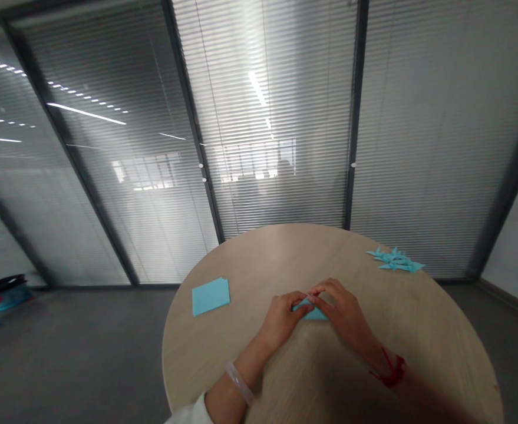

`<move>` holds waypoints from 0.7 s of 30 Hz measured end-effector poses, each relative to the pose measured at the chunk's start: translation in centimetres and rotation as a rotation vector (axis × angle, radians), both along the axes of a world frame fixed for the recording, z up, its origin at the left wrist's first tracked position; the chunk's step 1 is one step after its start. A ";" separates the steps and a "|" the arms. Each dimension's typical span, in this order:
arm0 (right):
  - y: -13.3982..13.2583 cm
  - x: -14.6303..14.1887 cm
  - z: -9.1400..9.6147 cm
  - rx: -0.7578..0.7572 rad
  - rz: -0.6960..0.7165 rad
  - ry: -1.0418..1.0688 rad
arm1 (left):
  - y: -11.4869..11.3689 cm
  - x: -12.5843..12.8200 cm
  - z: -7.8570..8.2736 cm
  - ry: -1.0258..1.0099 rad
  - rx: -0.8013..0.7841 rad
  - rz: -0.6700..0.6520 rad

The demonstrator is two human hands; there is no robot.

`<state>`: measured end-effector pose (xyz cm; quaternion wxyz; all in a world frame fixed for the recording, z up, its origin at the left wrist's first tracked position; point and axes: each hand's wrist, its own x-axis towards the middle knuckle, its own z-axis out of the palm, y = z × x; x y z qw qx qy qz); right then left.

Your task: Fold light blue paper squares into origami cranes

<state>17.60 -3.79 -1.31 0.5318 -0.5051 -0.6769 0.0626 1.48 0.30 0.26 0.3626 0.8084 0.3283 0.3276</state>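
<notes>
Left hand (279, 321): fingertips grasp folded blue paper (315, 313) | right hand (340, 306): pinches its top edge, pinning the fold | paper: lower centre, on round table (259, 259) | nearby: blue paper square (211, 296), left; paper cranes (395, 259), upper right

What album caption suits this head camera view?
Left hand and right hand pinch light-blue paper on a round wooden table, near a folded sheet and paper cranes.
</notes>
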 end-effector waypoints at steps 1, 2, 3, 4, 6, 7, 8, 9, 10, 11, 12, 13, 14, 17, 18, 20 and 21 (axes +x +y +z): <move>0.0 0.1 0.0 -0.010 0.001 0.013 | 0.0 0.0 0.0 0.002 0.002 0.000; 0.1 0.1 0.0 -0.022 0.002 0.026 | 0.0 0.0 0.0 0.002 0.003 -0.003; 0.1 0.2 -0.1 -0.033 0.005 0.037 | 0.0 0.0 0.0 0.004 0.003 -0.007; 0.2 0.3 -0.1 -0.045 0.009 0.046 | 0.0 0.0 -0.1 0.006 0.004 -0.008; 0.3 0.4 -0.3 -0.057 0.021 0.062 | 0.1 0.0 -0.1 0.011 0.014 -0.005; 0.3 0.4 -0.3 -0.060 0.028 0.070 | 0.1 0.0 -0.2 0.016 0.020 -0.003; 0.4 0.5 -0.4 -0.064 0.035 0.077 | 0.1 0.0 -0.2 0.020 0.024 -0.001; 0.4 0.5 -0.4 -0.066 0.040 0.084 | 0.1 0.0 -0.2 0.023 0.026 -0.001; 0.4 0.5 -0.4 -0.066 0.042 0.090 | 0.1 0.0 -0.1 0.025 0.026 -0.001; 0.4 0.5 -0.4 -0.065 0.043 0.095 | 0.1 0.0 -0.1 0.024 0.024 -0.004; 0.4 0.5 -0.4 -0.065 0.042 0.099 | 0.1 0.0 -0.1 0.022 0.019 -0.008; 0.4 0.5 -0.4 -0.065 0.040 0.102 | 0.1 0.0 -0.2 0.019 0.015 -0.012; 0.4 0.5 -0.4 -0.065 0.038 0.107 | 0.1 0.0 -0.2 0.015 0.013 -0.018; 0.3 0.4 -0.3 -0.072 0.034 0.117 | 0.2 0.0 -0.3 0.012 0.019 -0.025; 0.3 0.4 -0.3 -0.074 0.034 0.119 | 0.2 -0.1 -0.3 0.014 0.023 -0.024; 0.3 0.4 -0.3 -0.075 0.038 0.121 | 0.1 -0.1 -0.3 0.018 0.027 -0.022; 0.3 0.4 -0.3 -0.074 0.039 0.121 | 0.1 -0.1 -0.2 0.020 0.028 -0.024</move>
